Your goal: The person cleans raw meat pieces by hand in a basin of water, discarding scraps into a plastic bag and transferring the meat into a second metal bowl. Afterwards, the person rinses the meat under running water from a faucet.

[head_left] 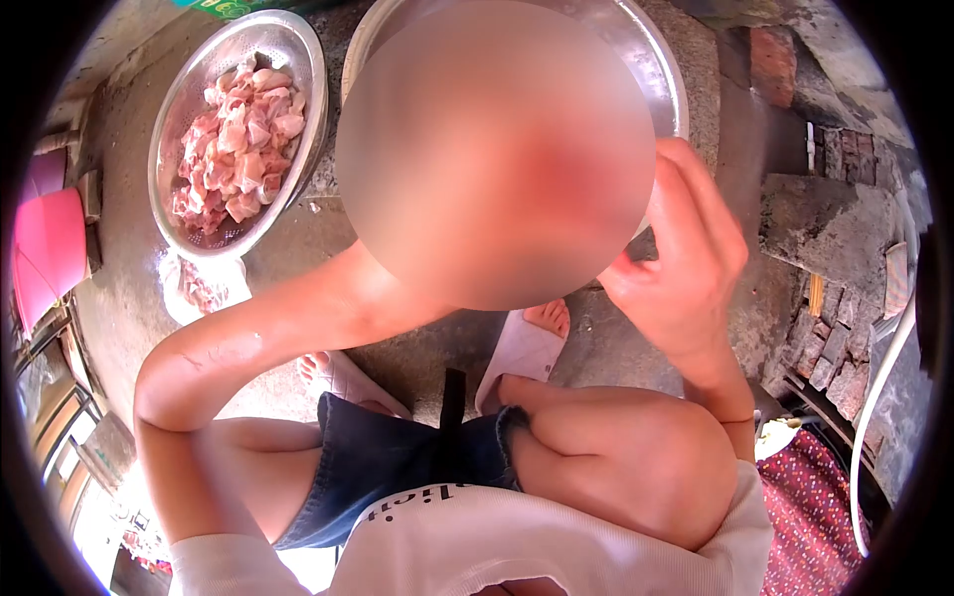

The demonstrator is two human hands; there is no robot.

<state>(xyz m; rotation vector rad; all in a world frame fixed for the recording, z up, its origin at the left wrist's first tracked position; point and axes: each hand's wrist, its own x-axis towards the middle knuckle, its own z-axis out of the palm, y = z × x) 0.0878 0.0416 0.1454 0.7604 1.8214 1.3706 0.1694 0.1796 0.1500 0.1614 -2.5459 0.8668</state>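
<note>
A large round blur covers the middle of the view and hides my left hand; only the left forearm shows, reaching in under it. On the right side, my right hand [686, 248] is raised at the blur's edge with fingers bent, beside the rim of a big metal basin [668, 74]. Its fingertips are partly hidden, and whether they hold something cannot be made out. Most of the basin's inside lies behind the blur. At the upper left, a perforated metal colander [313, 74] holds cut pieces of raw meat [243, 139].
Below the colander lies a clear plastic bag [204, 285] on the ground. A pink bucket [50, 248] stands at the far left. Bricks [845, 358] and a pale hose [879, 382] are at the right, near a red patterned cloth [810, 507]. My feet are below the basin.
</note>
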